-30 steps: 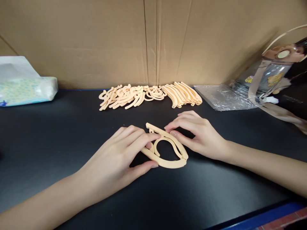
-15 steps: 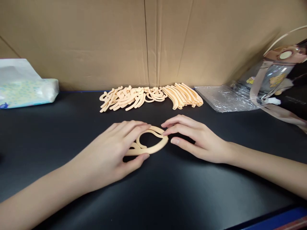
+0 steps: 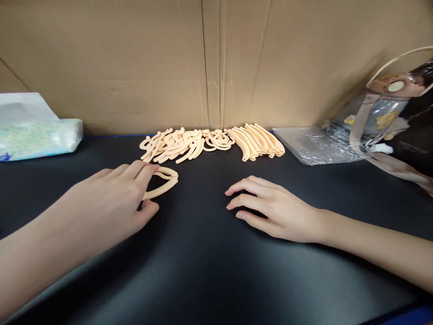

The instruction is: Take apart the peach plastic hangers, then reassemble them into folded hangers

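Observation:
My left hand (image 3: 118, 194) is on the left part of the table, its fingers curled over a beige plastic folding hanger (image 3: 165, 186). Only the hanger's curved right end shows, two arms meeting at a joint; the rest is under my hand. My right hand (image 3: 270, 207) lies low over the black tabletop, fingers bent and apart, with nothing in them. Behind both hands lies a row of loose beige hanger parts: hook-shaped pieces (image 3: 181, 142), curved pieces (image 3: 218, 140) in the middle, and a bundle of curved arms (image 3: 257, 141) on the right.
A tissue pack (image 3: 40, 135) lies at the far left. On the right are a clear plastic bag (image 3: 314, 144) and a strapped water bottle (image 3: 385, 108). A cardboard wall (image 3: 142, 67) closes off the back of the black table (image 3: 209, 271).
My left hand has moved left with the hanger, away from my right hand. The right fingers, which were at the hanger's joint, are now apart from it.

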`<state>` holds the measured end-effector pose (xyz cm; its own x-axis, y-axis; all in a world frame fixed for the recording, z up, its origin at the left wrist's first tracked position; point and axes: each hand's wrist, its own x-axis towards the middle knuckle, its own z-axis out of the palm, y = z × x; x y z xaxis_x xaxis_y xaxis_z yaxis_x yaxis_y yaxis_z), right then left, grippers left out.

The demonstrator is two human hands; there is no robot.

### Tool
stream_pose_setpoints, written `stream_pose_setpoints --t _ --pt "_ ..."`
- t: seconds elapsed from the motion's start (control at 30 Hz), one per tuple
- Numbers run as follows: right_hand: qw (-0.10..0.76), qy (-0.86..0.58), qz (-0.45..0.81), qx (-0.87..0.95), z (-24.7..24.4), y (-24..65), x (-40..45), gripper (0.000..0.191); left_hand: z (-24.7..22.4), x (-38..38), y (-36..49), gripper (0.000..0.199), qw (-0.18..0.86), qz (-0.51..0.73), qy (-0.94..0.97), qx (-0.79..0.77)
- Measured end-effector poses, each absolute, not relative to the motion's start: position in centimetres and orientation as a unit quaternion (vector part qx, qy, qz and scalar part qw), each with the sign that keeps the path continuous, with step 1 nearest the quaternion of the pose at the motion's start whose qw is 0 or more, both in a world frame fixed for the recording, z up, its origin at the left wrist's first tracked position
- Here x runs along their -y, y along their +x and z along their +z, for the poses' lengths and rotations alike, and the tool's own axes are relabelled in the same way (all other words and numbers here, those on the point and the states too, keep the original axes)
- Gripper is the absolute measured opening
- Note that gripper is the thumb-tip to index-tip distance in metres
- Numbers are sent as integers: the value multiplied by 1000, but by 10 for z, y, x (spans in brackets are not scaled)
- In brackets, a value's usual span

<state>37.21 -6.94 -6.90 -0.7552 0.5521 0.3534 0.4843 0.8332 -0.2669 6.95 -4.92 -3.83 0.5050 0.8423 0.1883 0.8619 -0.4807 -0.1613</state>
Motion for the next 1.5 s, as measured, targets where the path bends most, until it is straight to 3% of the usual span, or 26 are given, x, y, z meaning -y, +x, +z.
stream_pose_setpoints --t 0.13,0.4,0.67,0.83,1.0,1.33,1.5 --pt "212 -275 73 935 -68 372 69 16 -36 49 71 36 176 68 -838 511" --pt "206 -279 77 935 -68 372 70 17 -32 52 77 47 149 82 -834 525" --pt "203 -282 86 934 -67 371 70 17 -39 51 82 52 149 15 -866 477" --pt "237 -312 93 916 -69 371 70 15 -63 68 101 52 50 -119 -937 326" --pt "312 -374 103 867 -64 369 63 14 -74 85 113 53 -34 -117 -948 295" --pt "181 -344 -90 917 -25 325 -51 24 -66 81 112 51 -37 -90 -956 277" --pt "115 -350 -119 922 -17 293 -108 25 -64 82 111 50 -25 -80 -959 271"
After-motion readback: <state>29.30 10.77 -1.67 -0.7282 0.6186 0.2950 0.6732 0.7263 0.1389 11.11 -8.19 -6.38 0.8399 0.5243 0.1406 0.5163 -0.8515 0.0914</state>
